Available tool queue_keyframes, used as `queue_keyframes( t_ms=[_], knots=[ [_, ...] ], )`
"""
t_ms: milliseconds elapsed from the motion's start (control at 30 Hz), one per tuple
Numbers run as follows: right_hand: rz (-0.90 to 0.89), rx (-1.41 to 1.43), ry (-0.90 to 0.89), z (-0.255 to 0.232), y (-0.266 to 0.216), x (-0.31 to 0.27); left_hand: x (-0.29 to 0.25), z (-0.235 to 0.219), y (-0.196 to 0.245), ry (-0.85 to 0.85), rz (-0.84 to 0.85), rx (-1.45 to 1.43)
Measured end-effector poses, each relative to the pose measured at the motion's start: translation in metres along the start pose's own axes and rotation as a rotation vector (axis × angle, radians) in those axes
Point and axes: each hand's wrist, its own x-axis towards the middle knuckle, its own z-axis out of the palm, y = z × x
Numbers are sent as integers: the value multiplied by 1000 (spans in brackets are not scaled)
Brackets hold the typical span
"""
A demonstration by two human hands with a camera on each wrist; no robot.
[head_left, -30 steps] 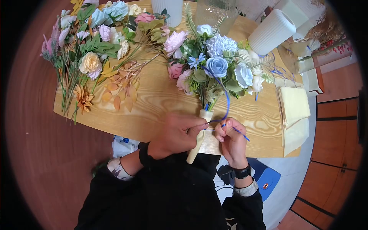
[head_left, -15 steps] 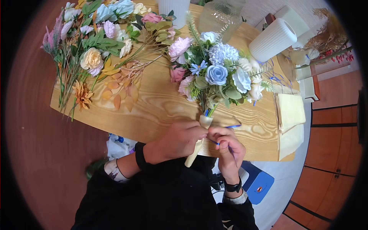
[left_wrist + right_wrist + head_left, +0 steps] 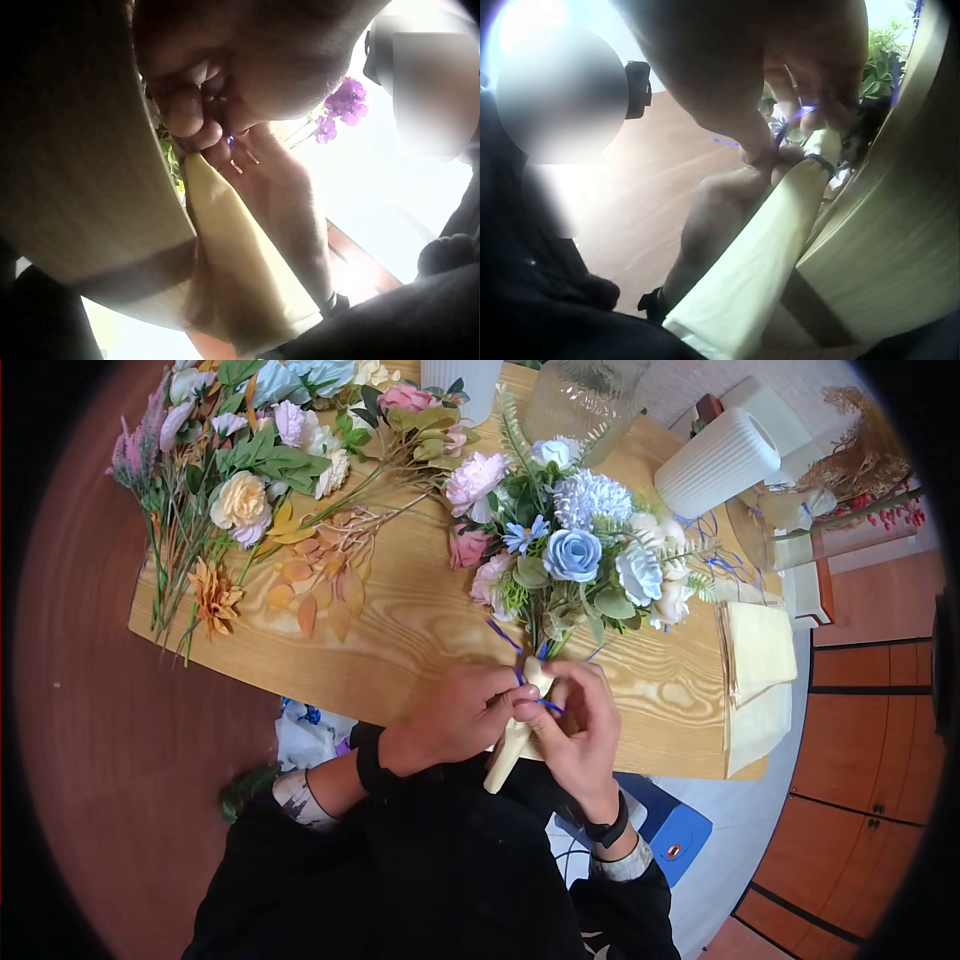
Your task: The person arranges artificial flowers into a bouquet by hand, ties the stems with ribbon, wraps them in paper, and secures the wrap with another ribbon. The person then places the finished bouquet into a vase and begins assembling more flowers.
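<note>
A bouquet of artificial flowers in blue, pink and white lies at the table's front, its stems toward me. Cream paper wraps the stem ends into a narrow sleeve. Thin blue ribbon runs around this wrap. My left hand pinches the ribbon at the left of the wrap. From the other side, my right hand pinches ribbon too, its thumb meeting the left fingertips over the paper. A ribbon end sticks up above the left fingers. In the left wrist view, the hands mostly hide the ribbon.
Loose artificial flowers cover the table's left side. White ribbed vases and a clear glass vase stand at the back. Folded cream sheets lie at the right edge, with loose blue ribbon behind them.
The right hand has come in from the right to meet the left at the wrap. The ribbon, earlier stretched out to the right, is now drawn close around the paper.
</note>
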Motion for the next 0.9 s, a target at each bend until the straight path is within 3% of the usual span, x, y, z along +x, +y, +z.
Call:
queue_keyframes(
  t_ms=[33,67,200,267,567,700,767,900],
  knots=[
    [137,67,-16,-3,1,-3,-1,0,-2,-13,-65,-63],
    [32,-63,-13,-6,6,-6,-2,1,-2,-29,-131,-127],
    [77,-2,-10,-5,8,-7,-4,1,-1,-15,-249,-238],
    [-37,-38,29,-7,12,-8,-4,0,5,12,-350,-239],
    [-28,-75,8,-9,7,-7,-7,12,-6,196,-185,-163],
    [-51,5,-38,-9,2,-2,-3,10,-1,195,-140,-151],
    [283,290,-34,-10,5,-5,-2,8,1,192,-124,-126],
    [466,424,-75,-10,8,-3,-4,10,0,175,-304,-347]
  ],
)
